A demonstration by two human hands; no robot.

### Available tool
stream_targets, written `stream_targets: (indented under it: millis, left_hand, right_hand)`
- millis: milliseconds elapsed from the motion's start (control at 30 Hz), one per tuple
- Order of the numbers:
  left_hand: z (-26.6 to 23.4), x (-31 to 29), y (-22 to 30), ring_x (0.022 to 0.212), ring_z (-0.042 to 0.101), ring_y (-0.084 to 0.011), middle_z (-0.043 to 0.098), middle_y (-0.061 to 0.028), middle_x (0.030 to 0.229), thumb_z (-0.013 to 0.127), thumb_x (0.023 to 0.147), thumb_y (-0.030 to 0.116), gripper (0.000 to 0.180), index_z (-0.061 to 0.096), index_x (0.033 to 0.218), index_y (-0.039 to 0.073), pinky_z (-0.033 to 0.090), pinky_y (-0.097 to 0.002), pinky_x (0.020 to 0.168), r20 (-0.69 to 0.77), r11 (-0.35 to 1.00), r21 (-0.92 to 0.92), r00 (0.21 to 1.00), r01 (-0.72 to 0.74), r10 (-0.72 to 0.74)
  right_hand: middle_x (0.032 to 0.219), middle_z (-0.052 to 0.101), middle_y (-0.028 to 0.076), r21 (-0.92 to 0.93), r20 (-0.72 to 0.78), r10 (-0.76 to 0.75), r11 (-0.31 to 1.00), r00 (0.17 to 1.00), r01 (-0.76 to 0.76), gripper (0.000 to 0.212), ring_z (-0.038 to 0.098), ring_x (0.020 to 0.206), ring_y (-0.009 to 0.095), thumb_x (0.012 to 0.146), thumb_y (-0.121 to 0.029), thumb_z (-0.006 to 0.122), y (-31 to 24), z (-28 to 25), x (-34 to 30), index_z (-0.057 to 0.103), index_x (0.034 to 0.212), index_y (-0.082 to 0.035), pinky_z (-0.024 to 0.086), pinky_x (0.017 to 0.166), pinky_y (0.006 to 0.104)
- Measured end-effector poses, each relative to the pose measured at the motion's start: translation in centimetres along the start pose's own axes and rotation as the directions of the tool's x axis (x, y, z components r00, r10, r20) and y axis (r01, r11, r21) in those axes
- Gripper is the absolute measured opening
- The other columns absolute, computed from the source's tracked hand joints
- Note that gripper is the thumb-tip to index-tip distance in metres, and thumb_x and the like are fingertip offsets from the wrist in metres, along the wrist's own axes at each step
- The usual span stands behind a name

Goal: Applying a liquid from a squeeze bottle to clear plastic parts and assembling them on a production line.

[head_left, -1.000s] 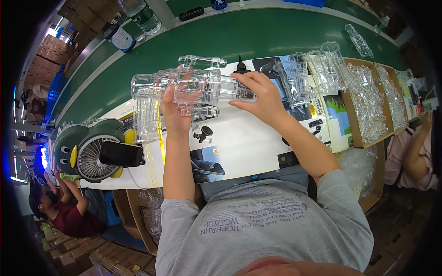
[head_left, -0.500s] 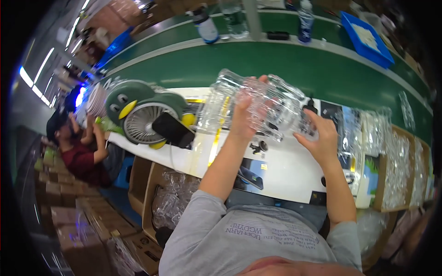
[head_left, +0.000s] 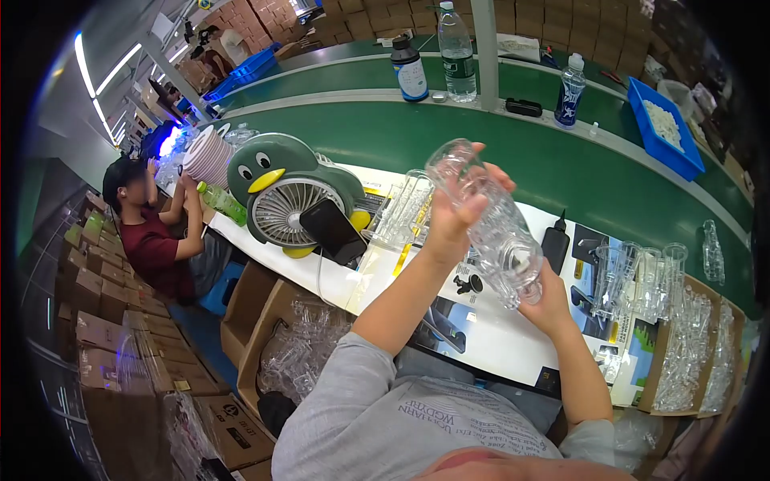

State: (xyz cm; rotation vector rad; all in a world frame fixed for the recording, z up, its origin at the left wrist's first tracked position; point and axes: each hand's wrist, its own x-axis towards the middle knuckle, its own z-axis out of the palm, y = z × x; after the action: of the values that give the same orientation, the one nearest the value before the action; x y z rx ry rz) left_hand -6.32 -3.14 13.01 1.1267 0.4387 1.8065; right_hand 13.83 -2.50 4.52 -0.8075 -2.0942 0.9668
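Vessel [head_left: 504,232]: clear, tall, tilted, upper end toward the left, lower end toward the right; held above the white sheet [head_left: 517,345].
Left hand [head_left: 451,227]: curled around the upper part of the vessel, thumb on the near side, other fingers partly behind it.
Right hand [head_left: 549,303]: at the lower end of the vessel; fingertips hidden behind it, so cannot tell whether pinching or only supporting.
Hard to make out: inner walls and outline of the vessel, blurred together by see-through layers and glare; also the clear pieces [head_left: 407,210] lying behind the left forearm, too tangled to count.
Cut off: both upper arms, by grey sleeves [head_left: 341,385]; far edges of the room, by the dark fisheye rim.
Work surface: green bench [head_left: 377,136] under the printed white sheet; near the vessel, a black bottle [head_left: 555,244] with pointed nozzle.
Right side: clear vessels [head_left: 634,276] in a row, beside a carton [head_left: 656,381] full of clear parts.
Left side: penguin-shaped fan [head_left: 295,196], dark phone [head_left: 331,231] leaning against it.
Back ledge: bottles [head_left: 458,64] and a blue tray [head_left: 678,156].
Room: co-worker [head_left: 152,240] in dark red at far left, stacked boxes [head_left: 104,345] below.
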Motion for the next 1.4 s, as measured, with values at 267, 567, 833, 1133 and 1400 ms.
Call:
stream_targets:
  millis: [267, 567, 833, 1133, 1400]
  left_hand:
    - [5.3, 0.9, 0.7, 0.095, 0.057, -0.0283, 0.055, -0.0169, 0.091, 0.071, 0.063, 0.010, 0.052, 0.040, 0.105, 0.005, 0.046, -0.0421, 0.088, 0.408, 0.987, -0.027, 0.900, -0.160, 0.157]
    - [6.1, -0.2, 0.6, 0.085, 0.058, -0.0196, 0.056, -0.0120, 0.088, 0.067, 0.066, 0.008, 0.048, 0.037, 0.104, 0.007, 0.048, -0.0328, 0.078, 0.211, 0.997, 0.008, 0.975, -0.076, 0.073]
    - [5.2, 0.7, 0.0, 0.080, 0.058, -0.0242, 0.054, -0.0165, 0.086, 0.069, 0.068, 0.021, 0.057, 0.036, 0.114, 0.011, 0.049, -0.0358, 0.072, 0.317, 0.995, -0.018, 0.943, -0.097, 0.098]
    - [6.8, -1.1, -0.2, 0.089, 0.057, -0.0274, 0.055, -0.0178, 0.092, 0.076, 0.062, 0.016, 0.064, 0.037, 0.112, 0.006, 0.048, -0.0397, 0.080, 0.421, 0.974, -0.021, 0.882, -0.226, 0.214]
    - [9.2, 0.7, 0.4, 0.106, 0.053, -0.0307, 0.055, -0.0147, 0.111, 0.078, 0.063, 0.016, 0.059, 0.051, 0.114, 0.002, 0.041, -0.0427, 0.091, 0.722, 0.601, 0.331, 0.605, -0.728, 0.335]
  right_hand:
    - [0.109, 0.058, 0.015, 0.086, -0.067, 0.109, 0.991, 0.992, -0.103, 0.060, 0.059, 0.100, 0.028, 0.063, -0.018, 0.078, 0.2, -0.1, -0.6, 0.054, 0.116, -0.003, 0.045, 0.087, 0.0334]
    - [0.100, 0.065, 0.009, 0.417, -0.239, 0.175, 0.907, 0.955, -0.061, 0.050, 0.062, 0.088, 0.018, 0.065, -0.012, 0.077, -0.8, 1.1, -0.9, 0.057, 0.109, -0.002, 0.048, 0.078, 0.0300]
    - [0.095, 0.066, 0.009, 0.265, -0.096, 0.127, 0.959, 0.987, -0.097, 0.043, 0.064, 0.085, 0.020, 0.065, -0.014, 0.076, -1.7, -0.1, -0.8, 0.060, 0.103, -0.002, 0.049, 0.075, 0.0306]
    - [0.103, 0.063, 0.013, -0.150, -0.353, -0.172, 0.981, 0.920, 0.126, 0.045, 0.062, 0.093, 0.024, 0.067, -0.016, 0.075, -1.8, -0.7, -0.4, 0.059, 0.106, -0.001, 0.048, 0.081, 0.0326]
    - [0.121, 0.050, 0.017, -0.409, -0.610, -0.284, 0.912, 0.740, 0.013, 0.060, 0.048, 0.112, 0.029, 0.070, -0.020, 0.071, 2.1, -2.8, 1.4, 0.046, 0.122, -0.002, 0.037, 0.095, 0.0381]
